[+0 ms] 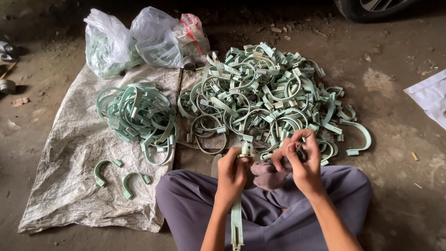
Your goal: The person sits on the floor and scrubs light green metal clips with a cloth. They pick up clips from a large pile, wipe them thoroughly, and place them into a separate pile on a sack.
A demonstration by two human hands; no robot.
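The person sits cross-legged on the dirt floor, and the pale green pipe clamp (237, 218) they are working on stands almost upright between the knees, its long strap running from down near the lap up toward the hands. The left hand (232, 174) is closed around its upper end, just under the small bracket head that pokes out above the fingers. The right hand (299, 162) sits close beside it, a little to the right and slightly higher, pinched on a dark rag (269, 174) that bunches between the two hands; the hands are near each other but not touching. So the clamp's top end lies just left of the rag, and the right hand is the free one nearest to it. The big heap of clamps (265, 97) lies directly ahead.
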